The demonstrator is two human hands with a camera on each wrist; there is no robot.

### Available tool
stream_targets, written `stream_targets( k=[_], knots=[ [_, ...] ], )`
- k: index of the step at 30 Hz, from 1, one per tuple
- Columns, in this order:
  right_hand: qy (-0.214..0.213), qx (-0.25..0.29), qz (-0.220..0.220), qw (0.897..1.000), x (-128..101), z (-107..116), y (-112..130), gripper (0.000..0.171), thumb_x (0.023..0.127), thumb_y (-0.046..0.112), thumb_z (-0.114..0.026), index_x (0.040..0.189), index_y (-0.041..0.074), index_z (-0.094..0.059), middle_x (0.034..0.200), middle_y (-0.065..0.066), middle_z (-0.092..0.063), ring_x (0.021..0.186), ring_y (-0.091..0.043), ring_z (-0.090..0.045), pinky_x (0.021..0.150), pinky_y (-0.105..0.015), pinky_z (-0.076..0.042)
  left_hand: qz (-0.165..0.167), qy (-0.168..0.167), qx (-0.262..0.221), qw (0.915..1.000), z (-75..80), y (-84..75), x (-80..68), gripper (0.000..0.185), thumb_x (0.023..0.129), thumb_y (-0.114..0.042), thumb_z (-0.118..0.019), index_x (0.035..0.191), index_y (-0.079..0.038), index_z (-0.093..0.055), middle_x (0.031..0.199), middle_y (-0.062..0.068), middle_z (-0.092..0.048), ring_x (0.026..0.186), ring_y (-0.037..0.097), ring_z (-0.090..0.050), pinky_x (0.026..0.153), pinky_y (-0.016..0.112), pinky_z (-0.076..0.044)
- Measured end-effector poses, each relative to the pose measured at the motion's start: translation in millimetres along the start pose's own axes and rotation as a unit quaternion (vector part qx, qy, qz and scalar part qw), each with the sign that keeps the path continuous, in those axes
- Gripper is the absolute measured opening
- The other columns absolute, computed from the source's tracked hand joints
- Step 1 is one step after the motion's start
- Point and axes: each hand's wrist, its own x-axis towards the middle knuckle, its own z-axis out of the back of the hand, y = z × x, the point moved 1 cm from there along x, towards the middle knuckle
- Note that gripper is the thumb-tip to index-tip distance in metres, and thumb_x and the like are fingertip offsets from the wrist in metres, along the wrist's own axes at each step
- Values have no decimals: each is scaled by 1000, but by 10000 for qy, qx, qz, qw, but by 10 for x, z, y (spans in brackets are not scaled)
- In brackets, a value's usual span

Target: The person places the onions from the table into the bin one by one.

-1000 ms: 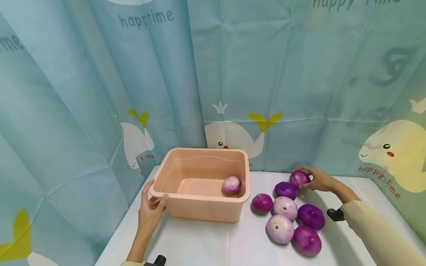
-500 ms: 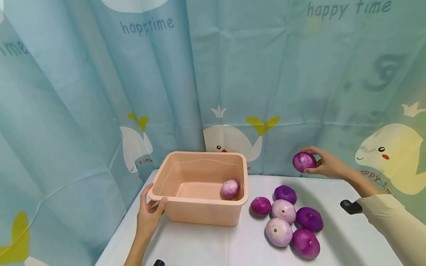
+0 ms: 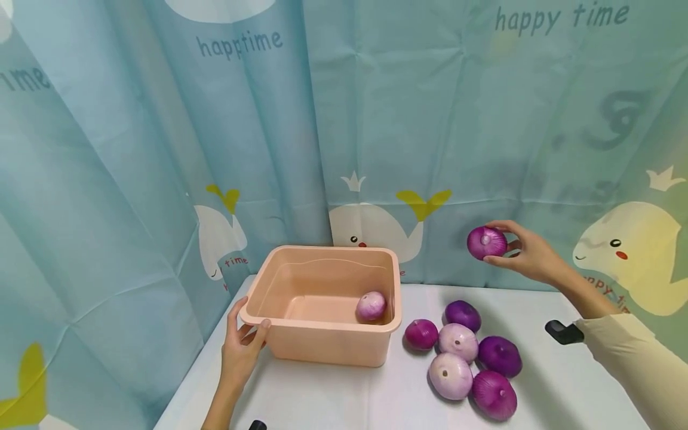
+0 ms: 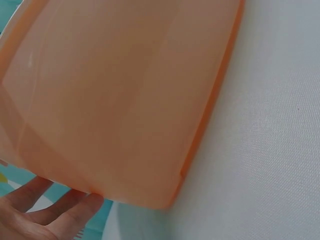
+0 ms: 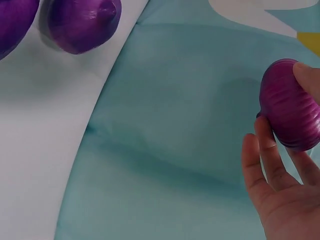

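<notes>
My right hand [image 3: 532,254] holds a purple onion [image 3: 486,243] up in front of the curtain, thumb below and fingers over the top. In the right wrist view the same onion [image 5: 287,107] sits between thumb and fingertips, partly cut off by the frame edge. At the left, my left hand [image 3: 239,352] grips the near left corner of a peach plastic bin [image 3: 328,346], thumb at its front rim. The left wrist view shows fingers [image 4: 75,215] against the bin's wall. A pale pink onion [image 3: 371,306] lies inside the bin at the right.
Several onions lie grouped right of the bin on the white table [image 3: 333,400], among them a small magenta onion [image 3: 421,334], a dark purple onion [image 3: 500,355] and a whitish onion [image 3: 450,375]. A blue whale-print curtain [image 3: 387,119] hangs behind the table.
My right hand has lifted the purple onion from the back of the group, up above the table. The left hand stays on the bin's corner.
</notes>
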Motion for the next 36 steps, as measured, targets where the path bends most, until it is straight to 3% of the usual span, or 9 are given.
stream_targets(
  k=[5,11,13,22,31,36],
  knots=[
    [-51,-62,-80,9999,20,7,48,72,85,23,-87,145,10,-50,133,-22,-58,93,-33,-69,67,-24,-57,0,28,-70,10000,-4,0,-1,74,101,-28,-69,160,-36,-26,150,23,-51,119,35,-64,84,30,-58],
    [-25,-163,-107,9998,59,7,118,71,85,24,-87,144,11,-51,133,-20,-59,95,-34,-70,68,-23,-56,27,55,-165,9998,4,-4,-4,75,100,-28,-70,160,-37,-26,148,22,-53,106,9,-67,81,24,-57],
    [45,-176,-79,9998,89,-5,161,70,85,25,-87,144,11,-52,132,-19,-59,96,-35,-70,69,-24,-56,28,54,-184,9998,5,-4,-5,75,100,-27,-70,160,-37,-27,147,22,-54,104,6,-67,81,23,-57],
    [603,-93,454,9971,435,-191,499,68,83,27,-88,142,16,-55,133,-16,-61,90,-22,-73,76,-31,-58,-63,27,-122,9999,0,4,2,75,100,-27,-70,160,-36,-27,148,24,-53,120,43,-63,81,20,-55],
    [1280,58,916,9875,892,-617,986,64,84,23,-88,141,19,-60,134,-11,-62,93,-23,-71,81,-40,-60,-58,47,-79,9999,4,8,14,75,100,-27,-70,160,-36,-27,149,24,-51,121,45,-62,80,18,-55],
    [1638,539,1045,9795,1089,-912,1269,62,83,13,-87,139,15,-60,132,-13,-61,94,-25,-69,84,-40,-60,-2,75,-186,9998,1,12,10,76,100,-27,-70,161,-36,-26,150,23,-50,123,44,-60,82,20,-55]
  ],
)
